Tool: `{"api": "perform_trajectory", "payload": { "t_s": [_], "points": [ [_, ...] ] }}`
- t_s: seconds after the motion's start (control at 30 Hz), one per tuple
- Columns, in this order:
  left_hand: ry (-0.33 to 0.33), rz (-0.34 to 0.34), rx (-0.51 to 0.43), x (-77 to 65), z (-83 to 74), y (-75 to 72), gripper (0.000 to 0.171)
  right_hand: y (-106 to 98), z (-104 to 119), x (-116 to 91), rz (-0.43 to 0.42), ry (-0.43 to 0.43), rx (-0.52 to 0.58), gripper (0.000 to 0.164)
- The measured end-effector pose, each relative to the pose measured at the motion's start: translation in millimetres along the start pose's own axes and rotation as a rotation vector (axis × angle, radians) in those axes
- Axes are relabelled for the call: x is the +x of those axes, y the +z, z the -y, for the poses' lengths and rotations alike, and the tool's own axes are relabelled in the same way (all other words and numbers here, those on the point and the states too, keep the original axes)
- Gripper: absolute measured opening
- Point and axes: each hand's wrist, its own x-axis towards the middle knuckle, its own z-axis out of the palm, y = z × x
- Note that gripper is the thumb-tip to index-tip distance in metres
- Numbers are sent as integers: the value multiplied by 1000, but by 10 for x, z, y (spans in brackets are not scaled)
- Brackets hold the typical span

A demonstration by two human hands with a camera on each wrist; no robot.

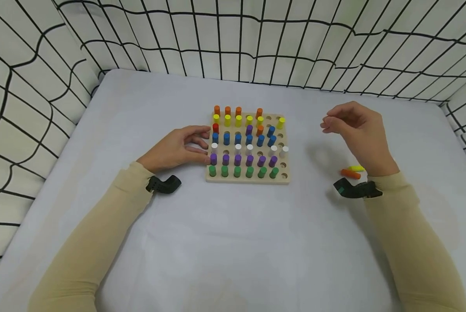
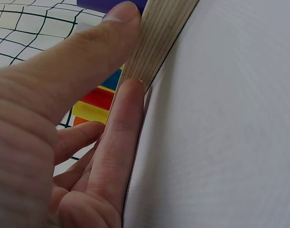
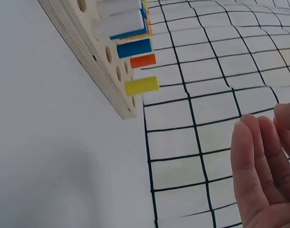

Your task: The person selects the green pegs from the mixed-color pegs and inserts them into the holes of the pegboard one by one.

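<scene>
A wooden pegboard (image 1: 247,178) lies flat with coloured pegs standing in rows: orange, yellow, blue, white, purple and green, plus one red peg (image 1: 215,128). My left hand (image 1: 178,149) rests at the board's left edge. In the left wrist view its thumb (image 2: 121,19) lies at the top edge near a purple peg (image 2: 100,4), and a straight finger (image 2: 128,104) touches the layered side. To the right of the board, my right hand (image 1: 357,132) is raised over the table, fingers loosely bent toward the thumb, with nothing visible between them.
Under the right wrist, an orange peg (image 1: 350,174) and a yellow peg (image 1: 356,168) lie loose on the white tabletop (image 1: 233,242). Several holes in the board hold no peg, mostly at its right side. Black wire mesh (image 1: 217,41) fences the back and sides.
</scene>
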Motion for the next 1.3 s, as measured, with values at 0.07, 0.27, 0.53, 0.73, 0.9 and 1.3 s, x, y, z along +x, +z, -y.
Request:
{"api": "perform_trajectory", "payload": {
  "t_s": [0.07,0.27,0.53,0.73,0.9,1.3],
  "points": [
    [-5,1,-5,1,12,1,90,-36,-44,56,-20,14,64,23],
    [-18,2,-22,10,34,15,90,-135,-179,208,-88,87,336,23],
    [-20,5,-20,21,26,34,89,-309,-280,352,-226,196,646,22],
    [-34,0,-18,-18,-6,12,89,-399,-399,398,-290,202,655,23],
    [-39,-2,-20,-36,-20,-10,89,-460,-509,421,-280,168,506,23],
    [-27,0,-17,-17,-41,-5,87,-609,-622,394,-255,318,154,29]
  ]
}}
